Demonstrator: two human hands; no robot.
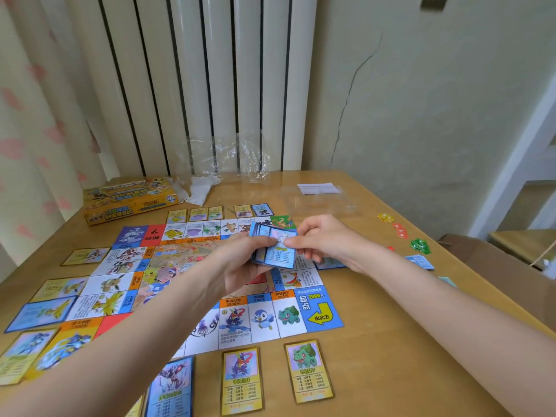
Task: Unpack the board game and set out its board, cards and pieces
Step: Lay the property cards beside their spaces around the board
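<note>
Blue cards (275, 251) hide between both hands (243, 260).

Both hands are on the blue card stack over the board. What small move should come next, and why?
Probably the right hand draws the top card off the stack held by the left hand and lays it beside its matching square. Cards already lie along the board edges, such as the Bulbasaur card below its square, while the square next to it has no card yet.
</note>
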